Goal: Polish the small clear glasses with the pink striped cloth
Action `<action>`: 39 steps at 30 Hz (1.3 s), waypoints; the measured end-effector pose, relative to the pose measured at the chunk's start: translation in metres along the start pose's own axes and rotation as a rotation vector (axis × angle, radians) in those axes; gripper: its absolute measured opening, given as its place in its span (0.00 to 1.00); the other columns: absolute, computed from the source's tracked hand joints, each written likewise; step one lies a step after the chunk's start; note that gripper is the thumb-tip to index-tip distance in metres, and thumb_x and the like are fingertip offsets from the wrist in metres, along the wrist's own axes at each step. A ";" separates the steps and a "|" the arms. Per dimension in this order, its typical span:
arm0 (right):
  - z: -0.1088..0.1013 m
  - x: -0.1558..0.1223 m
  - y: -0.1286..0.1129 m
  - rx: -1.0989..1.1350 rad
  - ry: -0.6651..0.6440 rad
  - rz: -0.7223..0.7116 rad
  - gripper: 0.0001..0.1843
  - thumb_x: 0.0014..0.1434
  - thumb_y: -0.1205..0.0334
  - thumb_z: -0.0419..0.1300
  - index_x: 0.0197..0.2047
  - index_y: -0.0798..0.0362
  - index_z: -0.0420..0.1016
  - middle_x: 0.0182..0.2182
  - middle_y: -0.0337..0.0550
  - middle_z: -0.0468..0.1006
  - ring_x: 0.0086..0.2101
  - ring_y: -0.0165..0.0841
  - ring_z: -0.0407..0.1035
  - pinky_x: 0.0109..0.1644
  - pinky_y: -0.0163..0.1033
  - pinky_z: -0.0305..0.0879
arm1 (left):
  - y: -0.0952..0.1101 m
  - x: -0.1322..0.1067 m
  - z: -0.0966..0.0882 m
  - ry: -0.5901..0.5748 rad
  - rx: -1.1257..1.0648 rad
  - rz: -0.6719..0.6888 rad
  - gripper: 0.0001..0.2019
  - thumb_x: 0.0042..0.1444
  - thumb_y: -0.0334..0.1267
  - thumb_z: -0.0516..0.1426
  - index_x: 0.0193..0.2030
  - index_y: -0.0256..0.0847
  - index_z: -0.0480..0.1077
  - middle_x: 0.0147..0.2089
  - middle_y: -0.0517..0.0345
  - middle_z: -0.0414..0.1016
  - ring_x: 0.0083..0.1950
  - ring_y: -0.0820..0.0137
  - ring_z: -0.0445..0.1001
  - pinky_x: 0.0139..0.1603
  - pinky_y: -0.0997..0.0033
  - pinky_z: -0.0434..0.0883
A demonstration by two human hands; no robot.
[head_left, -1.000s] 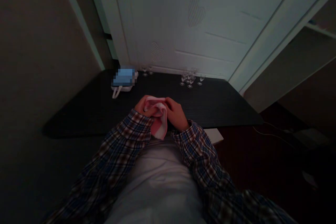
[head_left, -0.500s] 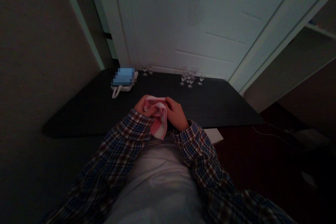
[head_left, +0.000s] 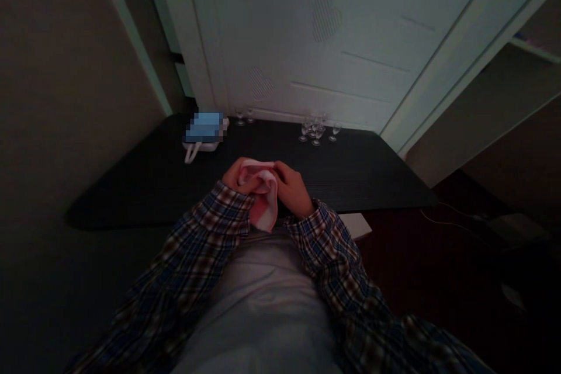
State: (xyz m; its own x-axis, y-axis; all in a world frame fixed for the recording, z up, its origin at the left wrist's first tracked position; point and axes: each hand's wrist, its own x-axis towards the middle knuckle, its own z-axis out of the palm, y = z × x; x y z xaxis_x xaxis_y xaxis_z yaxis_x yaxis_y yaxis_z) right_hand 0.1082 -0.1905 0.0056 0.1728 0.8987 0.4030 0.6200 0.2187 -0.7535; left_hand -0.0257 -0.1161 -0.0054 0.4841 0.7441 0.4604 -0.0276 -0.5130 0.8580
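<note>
We see the left hand point(head_left: 236, 176) and the right hand point(head_left: 294, 189) brought together over the near edge of the dark table point(head_left: 131, 187), both in plaid sleeves point(head_left: 205, 234); between them is a pink cloth point(head_left: 263, 201), bunched at the top and hanging down in a fold toward the body. The grip of the left hand is closed on the cloth's upper left part, fingers curled over it; the grip of the right hand is closed on its upper right part, thumb on top. Whether anything is wrapped inside the cloth we cannot tell.

Well apart from the hands, at the far edge of the table, stands a cluster of small stemmed glasses point(head_left: 316, 131); two more glasses point(head_left: 244, 115) stand to its left, just beside a white object point(head_left: 197, 147) with a blurred blue patch. Behind the table rises a white panelled door point(head_left: 307, 41).
</note>
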 end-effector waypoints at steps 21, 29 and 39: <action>0.001 0.001 0.001 -0.012 0.003 0.007 0.10 0.62 0.58 0.47 0.37 0.50 0.68 0.31 0.37 0.73 0.32 0.29 0.67 0.35 0.32 0.58 | -0.003 0.001 0.000 0.016 0.032 0.009 0.18 0.44 0.48 0.60 0.40 0.40 0.71 0.41 0.53 0.75 0.41 0.65 0.72 0.39 0.71 0.69; -0.001 0.000 -0.002 -0.010 -0.003 0.010 0.11 0.62 0.57 0.46 0.37 0.50 0.68 0.31 0.37 0.73 0.32 0.28 0.67 0.34 0.31 0.58 | 0.004 0.000 0.003 0.039 0.037 0.013 0.17 0.45 0.49 0.59 0.39 0.40 0.70 0.42 0.53 0.75 0.43 0.65 0.71 0.43 0.69 0.68; -0.001 0.000 -0.002 -0.004 -0.006 0.014 0.11 0.62 0.57 0.47 0.39 0.50 0.69 0.32 0.38 0.73 0.33 0.29 0.67 0.36 0.32 0.59 | -0.004 0.000 0.003 0.070 0.059 0.040 0.15 0.48 0.47 0.57 0.39 0.40 0.68 0.37 0.55 0.73 0.38 0.67 0.71 0.38 0.70 0.68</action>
State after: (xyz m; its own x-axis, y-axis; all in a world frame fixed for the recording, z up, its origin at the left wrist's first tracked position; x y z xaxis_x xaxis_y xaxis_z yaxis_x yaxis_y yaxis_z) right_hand 0.1080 -0.1917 0.0078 0.1770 0.9039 0.3893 0.6206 0.2045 -0.7570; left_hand -0.0235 -0.1153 -0.0094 0.4210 0.7494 0.5110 0.0066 -0.5659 0.8245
